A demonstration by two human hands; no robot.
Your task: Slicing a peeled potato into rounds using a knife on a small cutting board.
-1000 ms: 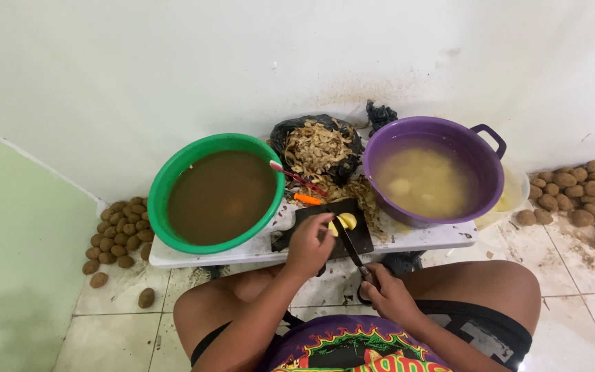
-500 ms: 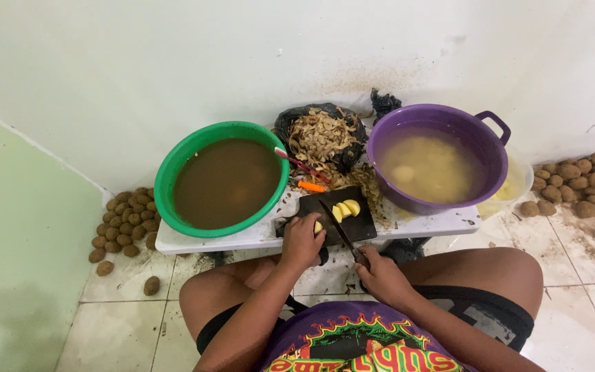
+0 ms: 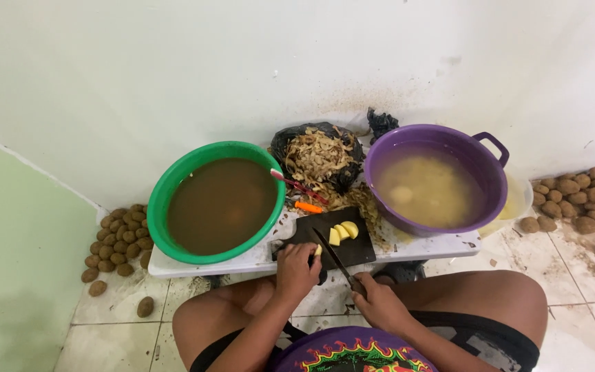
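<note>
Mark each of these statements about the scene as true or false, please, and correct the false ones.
1. The right hand holds a knife over the black cutting board. True.
2. The left hand rests in the green basin. False: it is at the near edge of the board, on a small yellow piece.
3. The green basin holds dark brown water. True.
4. The purple basin is empty. False: it holds cloudy water with pale peeled pieces in it.
5. Cut yellow slices lie on the board. True.
6. Unpeeled potatoes lie only to the right. False: one potato pile lies on the floor at left, another pile at right.
</note>
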